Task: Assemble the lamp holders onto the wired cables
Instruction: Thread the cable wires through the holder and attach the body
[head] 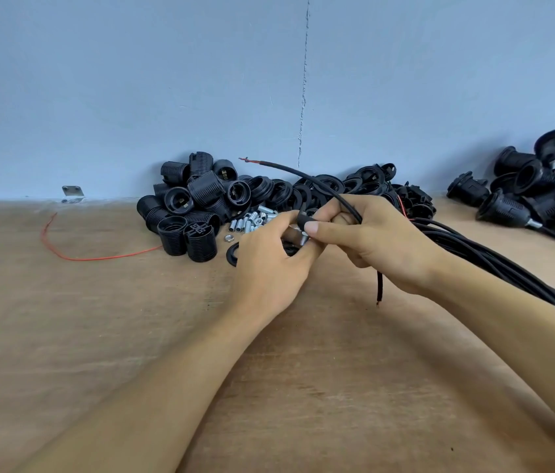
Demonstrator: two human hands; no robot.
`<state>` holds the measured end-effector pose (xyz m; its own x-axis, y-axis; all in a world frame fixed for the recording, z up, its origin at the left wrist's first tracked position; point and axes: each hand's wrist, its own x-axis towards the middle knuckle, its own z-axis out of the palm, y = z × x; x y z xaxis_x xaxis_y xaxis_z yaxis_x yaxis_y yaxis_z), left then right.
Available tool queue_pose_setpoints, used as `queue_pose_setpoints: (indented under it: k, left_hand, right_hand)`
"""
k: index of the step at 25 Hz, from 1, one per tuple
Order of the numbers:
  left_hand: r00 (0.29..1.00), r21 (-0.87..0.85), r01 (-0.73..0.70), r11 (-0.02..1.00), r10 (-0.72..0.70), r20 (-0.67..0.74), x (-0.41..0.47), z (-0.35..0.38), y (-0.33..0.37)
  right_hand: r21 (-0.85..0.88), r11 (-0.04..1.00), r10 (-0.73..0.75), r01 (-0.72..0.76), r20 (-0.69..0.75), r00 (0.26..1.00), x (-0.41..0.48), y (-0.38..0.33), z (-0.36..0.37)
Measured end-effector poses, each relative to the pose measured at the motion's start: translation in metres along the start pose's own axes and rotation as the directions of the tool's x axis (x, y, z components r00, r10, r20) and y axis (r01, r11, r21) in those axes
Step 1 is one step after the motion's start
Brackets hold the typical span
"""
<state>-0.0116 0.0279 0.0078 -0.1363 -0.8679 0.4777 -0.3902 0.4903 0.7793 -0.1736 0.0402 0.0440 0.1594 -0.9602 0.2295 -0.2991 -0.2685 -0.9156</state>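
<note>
Cable (320, 185) pinched in the right hand (375, 244), small metal part (295, 235) gripped in the left hand (269, 264), both hands together just before the lamp holder pile (187, 213).

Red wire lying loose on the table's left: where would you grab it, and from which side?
Pinch the red wire from above near its free far-left end. It lies flat on the table, so only fingertips from above fit; its right end runs against the pile of lamp holders.

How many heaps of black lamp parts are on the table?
2. A heap of loose lamp holders and rings lies centre-back on the table; a heap of cabled lamp holders sits far right, partly cut off; more may be hidden.
</note>
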Motion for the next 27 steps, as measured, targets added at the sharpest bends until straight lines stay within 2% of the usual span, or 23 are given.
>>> queue_pose_setpoints:
  k: [3,7,11,14,19,24,27]
  left_hand:
    - [0.999,-0.055,-0.039,0.998,0.040,0.016,-0.001,-0.003,0.002]
    - [0.995,-0.072,-0.058,0.996,0.064,0.079,-0.005,-0.005,0.003]
    - [0.985,-0.106,-0.076,0.991,0.091,0.144,-0.004,-0.004,0.001]
    - [0.976,-0.108,-0.056,0.993,0.077,0.204,0.000,-0.005,-0.002]
    - [0.965,-0.223,0.036,0.974,0.024,0.261,0.003,-0.006,-0.009]
    - [0.964,-0.238,0.029,0.971,0.036,0.265,0.003,-0.005,-0.009]
    - [0.964,-0.224,0.019,0.974,0.041,0.262,0.003,-0.004,-0.010]
  right_hand:
    - [-0.003,1.000,-0.020,0.020,-0.049,0.999,-0.004,-0.002,0.004]
    - [0.270,0.961,0.029,0.054,-0.295,0.955,-0.001,-0.007,-0.004]
    - [0.370,0.921,0.032,0.121,-0.381,0.924,-0.001,-0.007,-0.014]
    - [0.375,0.919,0.056,0.119,-0.424,0.904,-0.002,-0.003,-0.014]
    - [0.286,0.942,0.017,0.177,-0.567,0.823,0.001,-0.002,-0.019]
    - [0.143,0.964,-0.076,0.225,-0.661,0.747,0.001,-0.001,-0.019]
    - [0.110,0.969,-0.084,0.220,-0.690,0.719,0.002,-0.001,-0.020]
